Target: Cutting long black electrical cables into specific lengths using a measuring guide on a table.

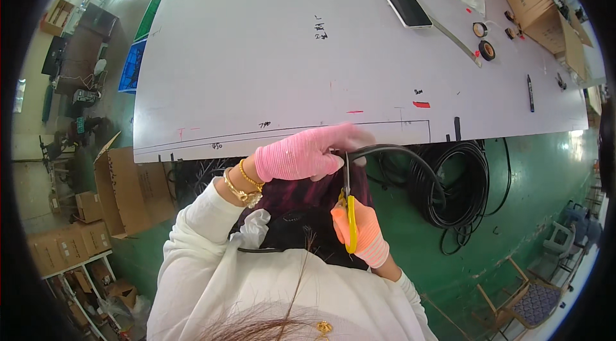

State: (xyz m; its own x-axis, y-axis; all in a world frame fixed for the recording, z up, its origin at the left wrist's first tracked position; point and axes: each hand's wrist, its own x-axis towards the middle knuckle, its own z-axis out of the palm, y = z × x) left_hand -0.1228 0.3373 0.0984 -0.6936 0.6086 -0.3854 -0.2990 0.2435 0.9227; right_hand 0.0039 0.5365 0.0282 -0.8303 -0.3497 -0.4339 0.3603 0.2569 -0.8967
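Note:
My left hand (301, 153), in a pink knit glove, is at the table's front edge. Its fingers close around the end of a thick black cable (401, 150); the fingertips are partly blurred. From there the cable bends right and down toward a large black coil (453, 180). My right hand (363, 233), in an orange-pink striped glove, grips yellow-handled scissors (351, 224). The scissors point away from me, and the metal blades reach up against the cable beside my left fingers. How far the blades are apart is too small to tell.
A white table (256, 65) with drawn lines spans the front. On it lie a black-screened phone (404, 4), a steel ruler (455, 39), tape rolls (487, 51) and a marker (530, 93). A carton (138, 184) stands left, a chair (532, 302) lower right.

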